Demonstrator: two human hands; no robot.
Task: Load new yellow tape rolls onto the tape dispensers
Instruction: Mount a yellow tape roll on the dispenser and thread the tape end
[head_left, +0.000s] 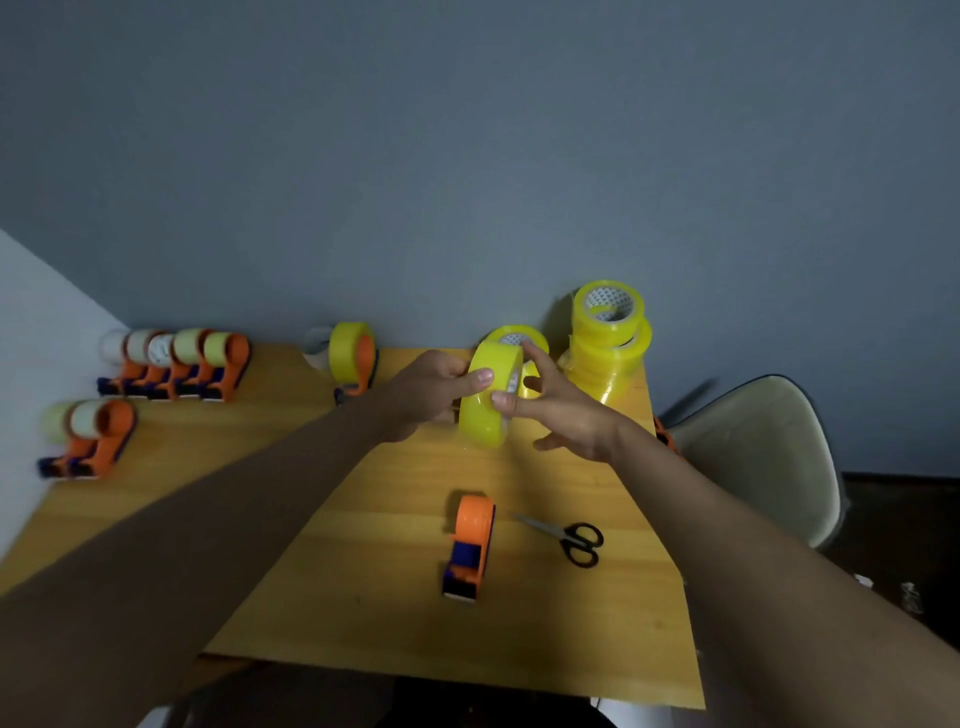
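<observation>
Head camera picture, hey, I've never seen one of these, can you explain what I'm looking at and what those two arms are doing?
This is one wide view from a camera worn on a person's head, looking down at a wooden table. No robot: just bare hands. The left hand grips a yellow tape roll, and the right hand touches it with its fingers. Nearer the person lie an empty orange dispenser and black scissors. A stack of yellow rolls stands at the back right, and loaded dispensers line the left.

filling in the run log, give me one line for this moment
stage: roll in hand | left hand: grips yellow tape roll | right hand: fingers on roll | empty orange dispenser: on table, untouched
</observation>
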